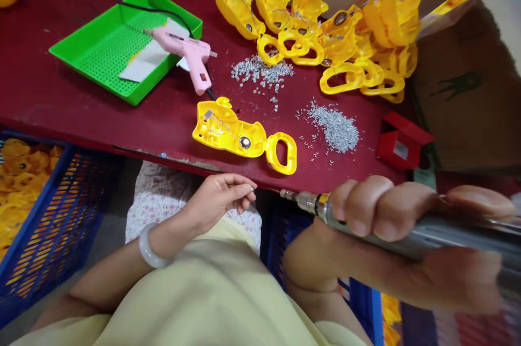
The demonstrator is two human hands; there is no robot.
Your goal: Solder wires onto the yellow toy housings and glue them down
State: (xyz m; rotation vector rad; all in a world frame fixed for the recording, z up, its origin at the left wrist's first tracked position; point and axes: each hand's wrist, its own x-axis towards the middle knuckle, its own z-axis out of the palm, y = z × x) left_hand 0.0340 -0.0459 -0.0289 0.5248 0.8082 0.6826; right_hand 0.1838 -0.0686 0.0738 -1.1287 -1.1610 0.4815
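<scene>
Left hand (217,199) hangs at the near edge of the worktop (163,123), its grip pressed together, thumb and fingertips pinching a speck of metal (251,189) too small for us to name. Right hand (407,226) wraps a silver rotary tool (317,203), its grip closed round the barrel so the bit points left, toward that pinch; we take this as the reason both hands sit so close together. A yellow plastic shell (244,139) with a metal disc set in it lies just beyond them, apart from either hand. We see a heap of silver pins (336,127) right beside it and a second heap (262,70) farther off, both placed within easy reach. More yellow shells (325,31) pile up at the far right. Farther left, a pink glue gun (187,52) rests in a green tray (97,19). A red box (402,142) sits beside a cardboard carton (468,80). Below left, a blue crate (61,215) holds yellow parts.
</scene>
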